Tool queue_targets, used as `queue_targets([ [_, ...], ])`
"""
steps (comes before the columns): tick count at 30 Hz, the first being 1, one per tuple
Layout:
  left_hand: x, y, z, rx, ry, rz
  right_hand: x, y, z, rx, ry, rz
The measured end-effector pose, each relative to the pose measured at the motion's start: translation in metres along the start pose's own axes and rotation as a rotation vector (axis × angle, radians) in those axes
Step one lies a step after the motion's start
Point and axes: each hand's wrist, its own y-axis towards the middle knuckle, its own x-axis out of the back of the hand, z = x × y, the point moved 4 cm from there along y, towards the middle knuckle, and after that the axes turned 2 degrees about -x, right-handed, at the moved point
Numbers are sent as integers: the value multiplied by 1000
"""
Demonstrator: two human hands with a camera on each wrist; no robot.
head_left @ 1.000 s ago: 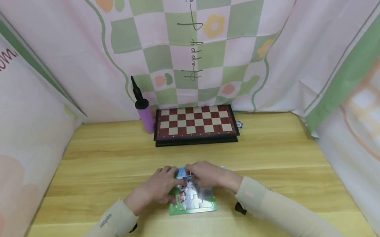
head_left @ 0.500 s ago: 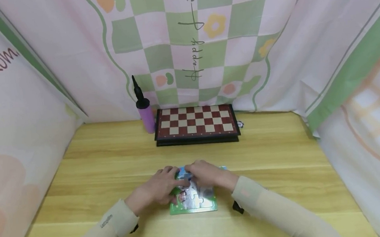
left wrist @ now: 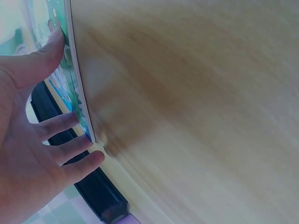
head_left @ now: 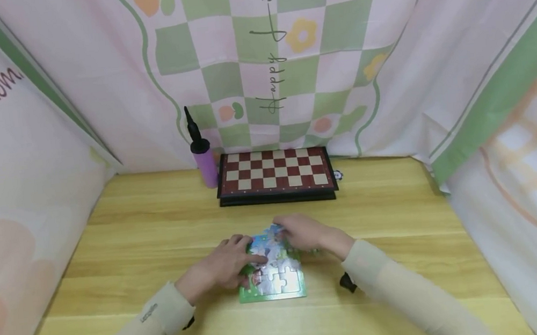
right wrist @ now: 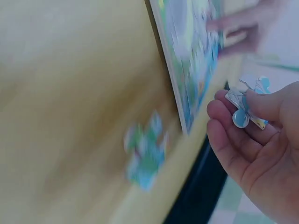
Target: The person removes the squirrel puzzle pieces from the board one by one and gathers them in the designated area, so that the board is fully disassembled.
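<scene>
A jigsaw puzzle [head_left: 279, 282] with a green border lies flat on the table, its cartoon picture partly washed out by glare. My left hand [head_left: 224, 261] rests on its left side. In the left wrist view the thumb lies over the puzzle [left wrist: 70, 70] and the spread fingers reach its edge. Above the puzzle's upper right part, my right hand [head_left: 309, 233] pinches a light-blue puzzle piece [right wrist: 240, 109] between thumb and fingers. Another loose piece [right wrist: 147, 156], blurred, lies on the table beside the puzzle, mostly hidden under the right hand in the head view.
Behind the puzzle a folded chessboard case [head_left: 276, 175] lies on the wooden table [head_left: 156, 216]. A purple hand pump [head_left: 206, 162] with a black nozzle stands at its left. Printed curtains [head_left: 278, 69] close off the back and both sides.
My right hand has lifted away from the puzzle's top middle and shifted right with the puzzle piece, uncovering more of the picture. My left hand stays in place.
</scene>
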Motion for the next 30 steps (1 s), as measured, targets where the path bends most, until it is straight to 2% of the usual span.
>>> queue_targets([
  [5,0,-1,0,-2,5,-7,22,-16,-23,-42,44,-35],
  [8,-1,-1,-1,-6,-4,-7,29,-30,-39,-49,30,-39],
  [13,-1,-1,-1,-14,-22,-7,34,-53,-65,-74,9,-13],
  [19,-2,-1,1,-12,-7,-13,32,-74,-91,-138,58,11],
  [24,-2,-1,2,-9,-13,-4,27,-83,-103,-121,70,39],
  [30,-1,-3,1,-14,-15,-5,22,-80,-108,-148,-2,-22],
])
